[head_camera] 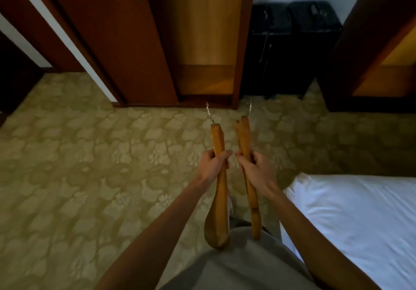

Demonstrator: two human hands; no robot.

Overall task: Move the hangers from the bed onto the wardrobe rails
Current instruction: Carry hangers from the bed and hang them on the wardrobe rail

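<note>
Wooden hangers: left hand (212,166) grips one (219,186), right hand (256,168) grips others (247,177) | wardrobe (202,42) ahead (rails unseen) | advice: keep hooks (209,112) forward, lift level.

Golden-brown wooden hangers (218,141), gripped in curled fingers (225,154), carry silver hooks beyond the fingertips. Under the fingers spreads an olive-and-cream floral carpet (90,154). Right of them lies white bedding (360,211); ahead, reddish-brown wardrobe doors (117,42).
</note>
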